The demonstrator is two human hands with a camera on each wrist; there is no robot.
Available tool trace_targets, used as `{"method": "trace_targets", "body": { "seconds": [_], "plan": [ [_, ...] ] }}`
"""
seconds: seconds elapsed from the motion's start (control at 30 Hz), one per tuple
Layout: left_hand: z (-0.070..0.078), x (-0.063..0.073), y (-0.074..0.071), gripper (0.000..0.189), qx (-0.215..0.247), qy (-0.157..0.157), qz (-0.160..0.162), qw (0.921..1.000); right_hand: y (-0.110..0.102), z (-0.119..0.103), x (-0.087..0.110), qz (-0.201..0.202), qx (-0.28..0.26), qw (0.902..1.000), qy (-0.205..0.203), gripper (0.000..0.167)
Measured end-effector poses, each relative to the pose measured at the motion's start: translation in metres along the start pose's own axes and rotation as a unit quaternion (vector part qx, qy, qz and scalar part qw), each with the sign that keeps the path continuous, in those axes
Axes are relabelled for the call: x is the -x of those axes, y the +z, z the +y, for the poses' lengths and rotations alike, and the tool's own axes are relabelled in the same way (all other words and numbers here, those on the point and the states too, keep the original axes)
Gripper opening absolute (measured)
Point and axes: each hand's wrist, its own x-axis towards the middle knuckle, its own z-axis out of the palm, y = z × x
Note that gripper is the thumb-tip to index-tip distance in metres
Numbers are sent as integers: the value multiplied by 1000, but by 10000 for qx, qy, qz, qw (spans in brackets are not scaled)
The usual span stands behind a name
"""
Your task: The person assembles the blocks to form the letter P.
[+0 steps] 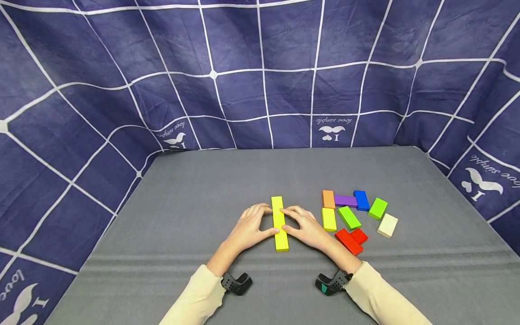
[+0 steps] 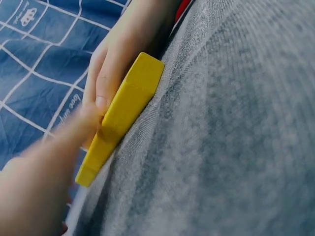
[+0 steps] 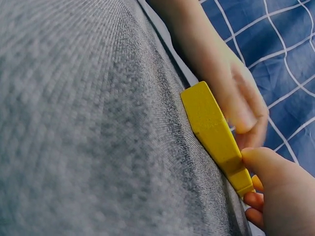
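Yellow rectangular blocks (image 1: 279,221) lie end to end in a straight row on the grey cloth, pointing away from me. My left hand (image 1: 250,227) is at the row's left side, its thumb touching the edge and its index fingertip close by. From the right, my right hand (image 1: 303,226) touches the row with thumb and index fingertip. A wide gap separates thumb and fingers on each hand. In the left wrist view the left hand (image 2: 44,172) is blurred beside the yellow row (image 2: 123,110). The right wrist view shows the right thumb (image 3: 266,162) against the row's side.
Right of the hands lie loose blocks: orange (image 1: 328,199), purple (image 1: 345,201), blue (image 1: 361,200), yellow (image 1: 329,220), green (image 1: 349,218), another green (image 1: 378,208), cream (image 1: 387,225) and red (image 1: 348,241). A blue checked cloth (image 1: 243,90) hangs behind and beside the grey table (image 1: 183,189).
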Motion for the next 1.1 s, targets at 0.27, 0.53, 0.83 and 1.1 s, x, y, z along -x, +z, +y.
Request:
{"method": "trace_targets", "body": {
  "seconds": [0.27, 0.53, 0.83, 1.1],
  "plan": [
    [-1, 2, 0, 66, -38, 274, -1030, 9943, -20, 5, -2, -90, -520, 9984, 193, 45],
    [-2, 4, 1, 65, -79, 334, -974, 9947, -78, 42, 10, 541, 510, 9936, 847, 35],
    [-1, 5, 2, 64, -1, 334, -960, 9948, -88, 63, 18, 383, 1521, 9820, 1049, 29],
    [0, 4, 1, 65, 11, 320, -983, 9946, -79, 55, 7, 214, 1806, 9789, 932, 33]
  ]
}}
